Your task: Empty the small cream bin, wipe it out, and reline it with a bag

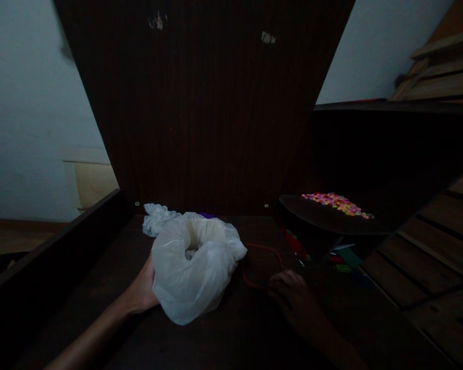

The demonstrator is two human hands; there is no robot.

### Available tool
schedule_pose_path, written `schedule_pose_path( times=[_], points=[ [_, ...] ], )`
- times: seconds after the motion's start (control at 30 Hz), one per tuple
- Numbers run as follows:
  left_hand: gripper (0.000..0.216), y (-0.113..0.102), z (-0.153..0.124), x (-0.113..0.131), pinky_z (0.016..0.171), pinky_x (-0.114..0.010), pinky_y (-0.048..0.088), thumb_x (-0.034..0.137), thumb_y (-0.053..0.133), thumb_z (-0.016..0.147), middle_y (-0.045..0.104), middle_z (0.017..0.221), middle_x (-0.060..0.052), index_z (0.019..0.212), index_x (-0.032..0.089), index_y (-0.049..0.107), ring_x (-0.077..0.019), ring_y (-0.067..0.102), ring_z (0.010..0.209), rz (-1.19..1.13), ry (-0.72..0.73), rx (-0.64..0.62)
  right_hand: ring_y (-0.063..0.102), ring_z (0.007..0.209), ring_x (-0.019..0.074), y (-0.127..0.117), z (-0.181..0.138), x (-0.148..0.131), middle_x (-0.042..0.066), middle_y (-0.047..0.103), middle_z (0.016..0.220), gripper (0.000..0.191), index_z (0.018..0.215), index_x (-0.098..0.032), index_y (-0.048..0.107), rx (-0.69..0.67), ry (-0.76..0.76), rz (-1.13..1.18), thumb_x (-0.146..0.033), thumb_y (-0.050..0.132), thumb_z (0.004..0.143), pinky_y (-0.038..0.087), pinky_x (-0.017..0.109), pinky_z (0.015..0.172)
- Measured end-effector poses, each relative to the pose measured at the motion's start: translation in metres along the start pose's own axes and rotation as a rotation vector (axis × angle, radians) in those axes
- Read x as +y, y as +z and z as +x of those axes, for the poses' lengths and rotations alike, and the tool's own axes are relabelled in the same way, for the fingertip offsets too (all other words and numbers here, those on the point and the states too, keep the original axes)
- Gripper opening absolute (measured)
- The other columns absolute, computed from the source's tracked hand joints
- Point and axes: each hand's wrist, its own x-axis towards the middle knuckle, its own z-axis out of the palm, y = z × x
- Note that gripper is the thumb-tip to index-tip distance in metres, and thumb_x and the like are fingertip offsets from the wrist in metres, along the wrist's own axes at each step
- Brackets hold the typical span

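A white, thin plastic bag [200, 277] bulges over a rounded shape, with an opening in its upper side. My left hand [145, 288] grips it from the left, the fingers mostly hidden behind the plastic. To the right, on the dark wooden surface, lies a loop of thin reddish-orange band [250, 282], possibly a rubber band. My right hand [291, 295] has its fingers curled closed on the near right edge of this loop. A crumpled whitish piece of plastic [158, 218] sits behind the bag, and a bit of purple [206, 215] shows beside it.
Behind rises a tall dark wooden panel [200, 113]. A raised side board [61, 236] borders the left. On the right, a rounded shelf [316, 213] carries a string of pink and yellow pieces [337, 203]; small red and green items [343, 268] lie beneath. Light is dim.
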Motion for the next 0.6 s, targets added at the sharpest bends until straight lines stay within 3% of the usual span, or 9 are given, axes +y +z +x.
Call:
schedule_pose_path(
  times=[0.17, 0.27, 0.33, 0.43, 0.5, 0.6],
  points=[
    [0.115, -0.004, 0.008, 0.011, 0.121, -0.054, 0.035, 0.069, 0.077, 0.070, 0.047, 0.154, -0.021, 0.158, 0.016, 0.025, -0.0442, 0.039, 0.146, -0.118, 0.021, 0.066, 0.065, 0.093, 0.0244, -0.005, 0.001, -0.002, 0.007, 0.073, 0.100, 0.016, 0.099, -0.023, 0.073, -0.042, -0.001, -0.017, -0.016, 0.058, 0.095, 0.051, 0.041, 0.079],
    [0.102, -0.011, 0.016, 0.024, 0.123, -0.051, 0.032, 0.069, 0.064, 0.083, 0.042, 0.158, -0.016, 0.160, 0.017, 0.021, -0.0411, 0.036, 0.148, -0.192, 0.055, 0.068, 0.065, 0.096, 0.0251, -0.007, 0.001, -0.004, 0.008, 0.073, 0.104, 0.017, 0.102, -0.023, 0.073, -0.064, 0.013, 0.000, -0.017, 0.059, 0.096, 0.052, 0.042, 0.081],
    [0.092, -0.017, 0.021, 0.034, 0.123, -0.050, 0.032, 0.068, 0.058, 0.088, 0.042, 0.159, -0.014, 0.159, 0.019, 0.024, -0.0393, 0.037, 0.148, -0.229, 0.041, 0.070, 0.065, 0.100, 0.0264, -0.010, 0.004, -0.007, 0.008, 0.072, 0.107, 0.018, 0.106, -0.024, 0.073, -0.081, 0.033, 0.023, -0.018, 0.060, 0.095, 0.052, 0.044, 0.085],
    [0.093, -0.024, 0.029, 0.044, 0.122, -0.048, 0.034, 0.067, 0.067, 0.081, 0.040, 0.160, -0.012, 0.155, 0.024, 0.031, -0.0386, 0.036, 0.149, -0.279, 0.047, 0.057, 0.063, 0.106, 0.0270, -0.017, 0.013, -0.020, 0.009, 0.071, 0.114, 0.021, 0.114, -0.024, 0.071, -0.126, 0.064, 0.092, -0.021, 0.059, 0.096, 0.051, 0.047, 0.091],
    [0.091, -0.028, 0.034, 0.049, 0.121, -0.048, 0.036, 0.062, 0.073, 0.078, 0.039, 0.161, -0.013, 0.152, 0.026, 0.035, -0.0381, 0.037, 0.148, -0.278, 0.060, 0.044, 0.062, 0.109, 0.0260, -0.022, 0.022, -0.033, 0.009, 0.070, 0.116, 0.022, 0.114, -0.024, 0.071, -0.164, 0.065, 0.171, -0.022, 0.058, 0.097, 0.052, 0.045, 0.094],
    [0.074, -0.032, 0.041, 0.059, 0.120, -0.047, 0.038, 0.054, 0.067, 0.085, 0.043, 0.159, -0.013, 0.147, 0.024, 0.040, -0.0362, 0.042, 0.145, -0.251, 0.047, 0.032, 0.063, 0.111, 0.0235, -0.026, 0.032, -0.055, 0.009, 0.071, 0.115, 0.021, 0.111, -0.021, 0.072, -0.242, 0.016, 0.318, -0.022, 0.056, 0.098, 0.052, 0.040, 0.098]
  ],
)
